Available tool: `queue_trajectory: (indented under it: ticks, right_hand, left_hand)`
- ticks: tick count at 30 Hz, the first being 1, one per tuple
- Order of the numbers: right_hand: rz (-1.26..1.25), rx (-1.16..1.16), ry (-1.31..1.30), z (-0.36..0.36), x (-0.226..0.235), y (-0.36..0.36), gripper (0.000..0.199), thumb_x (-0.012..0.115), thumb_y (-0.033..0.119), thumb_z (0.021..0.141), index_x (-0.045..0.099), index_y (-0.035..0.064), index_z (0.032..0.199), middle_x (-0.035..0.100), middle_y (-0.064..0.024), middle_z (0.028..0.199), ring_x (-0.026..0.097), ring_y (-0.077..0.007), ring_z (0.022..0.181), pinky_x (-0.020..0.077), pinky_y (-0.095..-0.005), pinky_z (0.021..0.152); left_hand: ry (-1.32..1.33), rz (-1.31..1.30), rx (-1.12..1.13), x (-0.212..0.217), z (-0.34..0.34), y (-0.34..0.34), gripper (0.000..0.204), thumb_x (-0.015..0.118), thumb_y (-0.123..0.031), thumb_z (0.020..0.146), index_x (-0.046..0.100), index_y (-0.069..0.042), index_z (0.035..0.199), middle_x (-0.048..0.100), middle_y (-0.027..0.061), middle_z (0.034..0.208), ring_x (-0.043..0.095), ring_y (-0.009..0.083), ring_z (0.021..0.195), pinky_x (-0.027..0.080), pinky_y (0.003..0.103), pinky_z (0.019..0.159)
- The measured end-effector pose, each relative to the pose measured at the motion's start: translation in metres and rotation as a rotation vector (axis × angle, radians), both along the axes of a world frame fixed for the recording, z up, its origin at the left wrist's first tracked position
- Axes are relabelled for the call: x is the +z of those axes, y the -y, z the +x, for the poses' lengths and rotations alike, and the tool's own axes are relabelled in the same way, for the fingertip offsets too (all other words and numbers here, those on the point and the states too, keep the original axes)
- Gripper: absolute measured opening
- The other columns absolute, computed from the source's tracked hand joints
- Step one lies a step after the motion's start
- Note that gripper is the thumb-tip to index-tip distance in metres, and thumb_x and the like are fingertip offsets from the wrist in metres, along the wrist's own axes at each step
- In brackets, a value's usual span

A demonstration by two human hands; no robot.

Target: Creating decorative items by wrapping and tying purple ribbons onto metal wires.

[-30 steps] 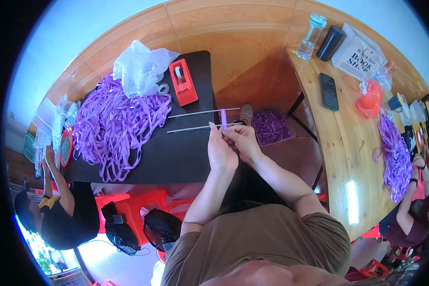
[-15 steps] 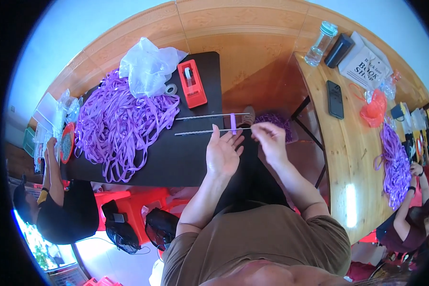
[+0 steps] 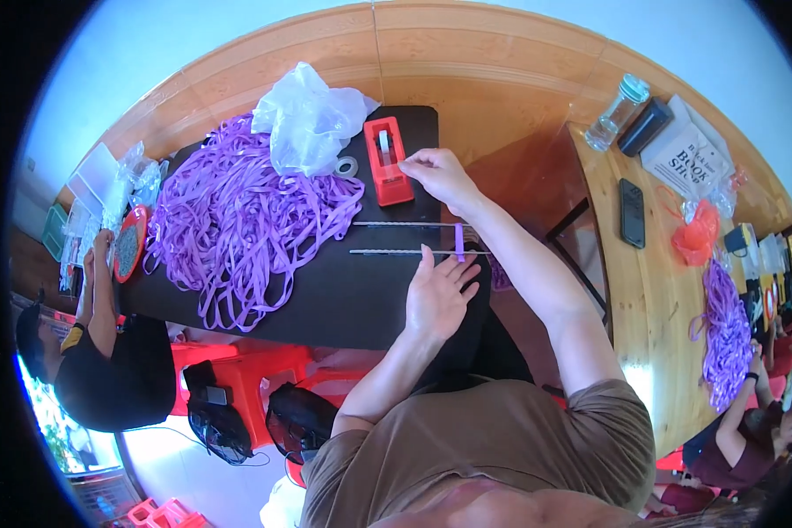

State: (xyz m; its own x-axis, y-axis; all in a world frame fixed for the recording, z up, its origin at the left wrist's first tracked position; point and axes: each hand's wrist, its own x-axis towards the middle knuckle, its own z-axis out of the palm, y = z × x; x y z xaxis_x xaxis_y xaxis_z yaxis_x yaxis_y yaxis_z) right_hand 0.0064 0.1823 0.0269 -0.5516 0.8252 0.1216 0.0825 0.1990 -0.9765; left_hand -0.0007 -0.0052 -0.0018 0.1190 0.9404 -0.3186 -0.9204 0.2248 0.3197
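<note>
My left hand [image 3: 440,299] is palm up with its fingers spread, and its fingertips are just beside a purple ribbon band [image 3: 458,243]. The band is looped across two thin parallel metal rods [image 3: 396,253] that jut past the dark table's right edge. My right hand [image 3: 444,180] reaches to the red tape dispenser [image 3: 384,158], thumb and forefinger pinched by its right side. Whether a piece of tape is between those fingertips is too small to tell. A big heap of purple ribbon [image 3: 246,211] lies left of the dispenser.
A clear plastic bag [image 3: 308,119] and a tape roll [image 3: 346,167] lie by the heap on the dark table [image 3: 326,312]. On the right, a wooden table [image 3: 651,334] bears a phone [image 3: 632,213], bottle [image 3: 618,112] and more ribbon [image 3: 726,339]. Other people work at both sides.
My right hand has gone from the right end of the rods up and left to the tape dispenser. My left hand stays open beside the band. The whole view has shifted slightly.
</note>
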Motion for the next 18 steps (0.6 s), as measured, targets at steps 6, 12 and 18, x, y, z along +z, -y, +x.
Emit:
queue_trajectory:
  ticks: [6,12,18]
  right_hand:
    - [-0.149,-0.086,0.148,-0.032,-0.005,0.004,0.012,0.066,0.011,0.081,0.066,-0.0012,0.082,0.062,-0.0036,0.072,0.054,-0.0084,0.07,0.041,-0.0236,0.064]
    - [-0.179,-0.156,-0.148,-0.04,0.009,0.006,0.008,0.066,0.008,0.078,0.065,0.0004,0.074,0.063,-0.0057,0.071,0.056,-0.0102,0.067,0.0422,-0.0258,0.062]
    - [-0.126,-0.152,-0.222,-0.028,0.013,0.043,0.014,0.067,0.01,0.077,0.063,-0.0012,0.069,0.058,-0.0023,0.063,0.05,-0.0069,0.059,0.0386,-0.0259,0.052]
  left_hand:
    - [0.004,-0.003,0.002,-0.002,-0.002,0.001,0.083,0.038,-0.064,0.088,0.032,0.005,0.134,0.044,0.0137,0.128,0.038,0.0257,0.119,0.023,0.04,0.102]
    - [0.012,-0.058,0.022,-0.001,0.002,-0.001,0.083,0.039,-0.062,0.088,0.029,0.007,0.134,0.04,0.0172,0.133,0.036,0.0276,0.123,0.021,0.04,0.104]
    - [0.048,0.005,0.019,-0.005,0.0,-0.002,0.079,0.037,-0.06,0.09,0.033,0.006,0.133,0.042,0.0163,0.132,0.039,0.0258,0.12,0.023,0.039,0.103]
